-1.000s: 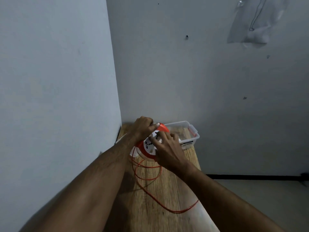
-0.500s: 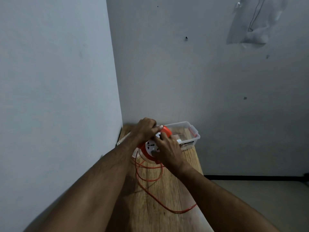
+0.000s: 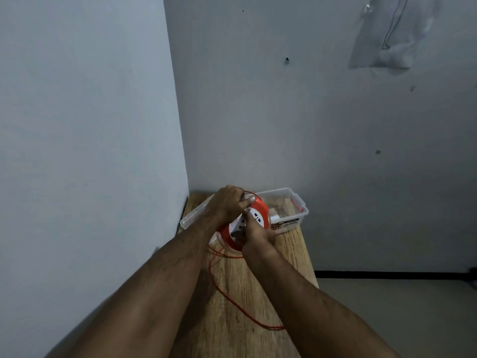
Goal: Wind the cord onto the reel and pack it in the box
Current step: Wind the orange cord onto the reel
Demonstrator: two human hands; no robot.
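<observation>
Head | box (image 3: 296, 218) label unreadable | both hands grip reel (image 3: 260, 210)

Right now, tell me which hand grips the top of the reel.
The left hand: it curls over the top edge of the orange reel. The right hand sits lower, against the reel's white socket face.

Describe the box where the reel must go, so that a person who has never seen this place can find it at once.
Look at the far end of the wooden table, in the corner where the two walls meet. The box stands there, just behind the orange reel that both hands hold. It is the only clear plastic tub, open on top, with a printed label on its front.
</observation>
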